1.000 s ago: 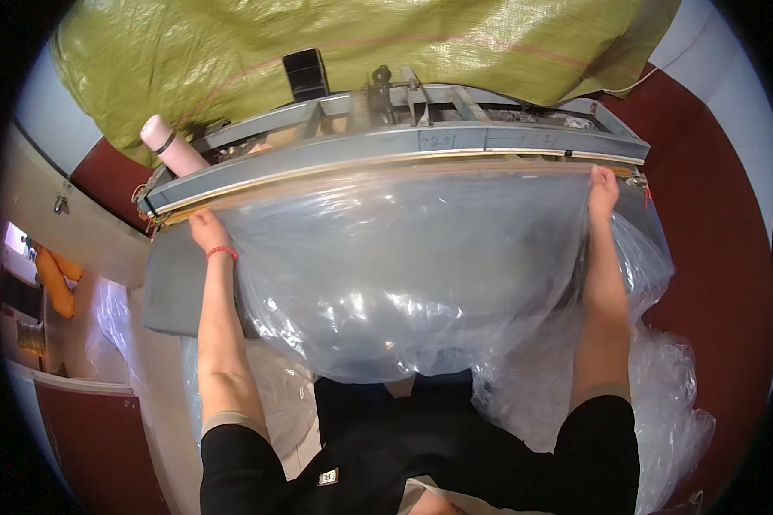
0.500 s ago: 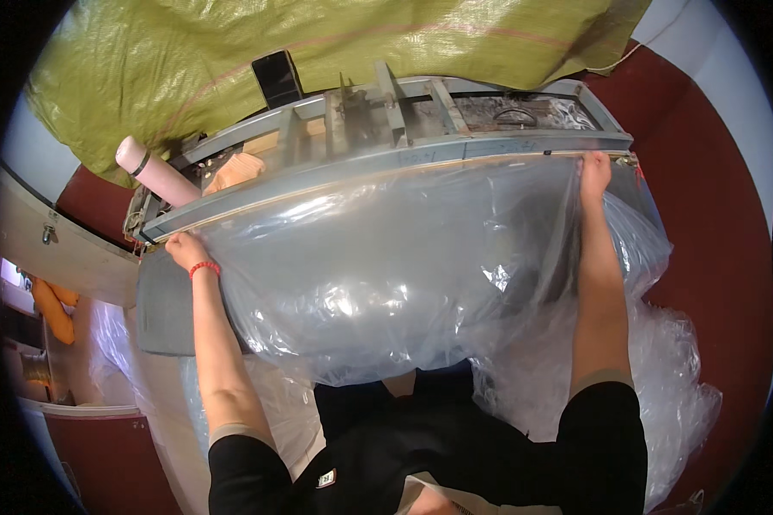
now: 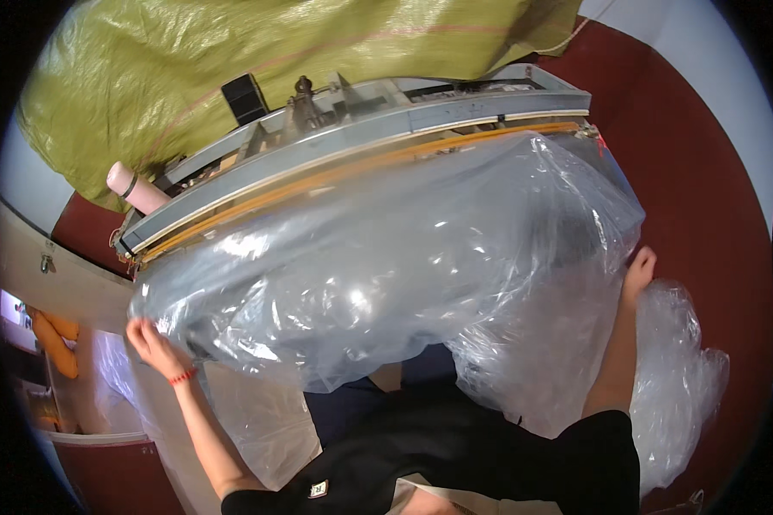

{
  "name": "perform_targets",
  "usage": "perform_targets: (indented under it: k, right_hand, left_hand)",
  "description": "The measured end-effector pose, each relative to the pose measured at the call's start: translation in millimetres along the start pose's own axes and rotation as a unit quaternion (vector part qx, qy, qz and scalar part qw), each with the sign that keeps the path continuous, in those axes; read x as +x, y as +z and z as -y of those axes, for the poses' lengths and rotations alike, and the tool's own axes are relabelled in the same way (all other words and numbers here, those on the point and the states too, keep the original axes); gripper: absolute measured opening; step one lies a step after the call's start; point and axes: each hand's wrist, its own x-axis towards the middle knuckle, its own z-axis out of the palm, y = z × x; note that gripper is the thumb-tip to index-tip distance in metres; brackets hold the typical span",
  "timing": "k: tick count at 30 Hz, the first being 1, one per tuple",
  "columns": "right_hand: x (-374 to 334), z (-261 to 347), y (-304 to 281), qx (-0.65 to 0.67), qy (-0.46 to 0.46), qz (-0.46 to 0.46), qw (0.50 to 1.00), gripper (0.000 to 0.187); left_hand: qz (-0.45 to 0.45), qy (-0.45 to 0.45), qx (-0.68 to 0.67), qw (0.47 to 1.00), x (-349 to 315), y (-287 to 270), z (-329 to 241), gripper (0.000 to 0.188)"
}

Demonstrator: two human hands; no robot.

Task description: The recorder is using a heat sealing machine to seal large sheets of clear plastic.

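A wide sheet of clear plastic film (image 3: 378, 249) is spread in front of me over a dark surface, falling in folds toward my lap. At its left edge my left hand (image 3: 153, 345) has the fingers bent together on the film. My right hand (image 3: 640, 270) is closed at the film's right edge, low beside its hanging folds. Beyond the film runs a long grey metal frame (image 3: 378, 133) with a pale strip on its near side. Below that frame an orange strip (image 3: 318, 184) shows, with the film's far edge lying just short of it.
A pink roll (image 3: 137, 187) lies at the frame's left end. Behind the frame, a dark phone (image 3: 245, 99) rests against a yellow-green woven sheet (image 3: 318, 51). More crumpled film (image 3: 674, 386) lies on the red floor (image 3: 696, 215) at right. A pale door panel (image 3: 69, 245) stands at left.
Both hands have come away from the metal frame, down toward me and outward, and the film's far edge has drawn back from it. The orange strip now shows below the frame.
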Motion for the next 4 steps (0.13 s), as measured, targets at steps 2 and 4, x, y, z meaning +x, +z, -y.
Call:
perform_targets:
  k: [2,4]
  right_hand:
    - [-48.6,-140.1,-25.6,-0.116,0.087,0.228,0.963,0.023]
    - [-174.0,-172.0,-76.8,0.04,0.126,0.355,0.926,0.023]
  left_hand:
    - [-0.033,0.012,0.103,0.994,-45.8,-24.0,26.5,0.008]
    - [0.222,0.036,0.254,0.941,-120.7,-40.4,40.0,0.019]
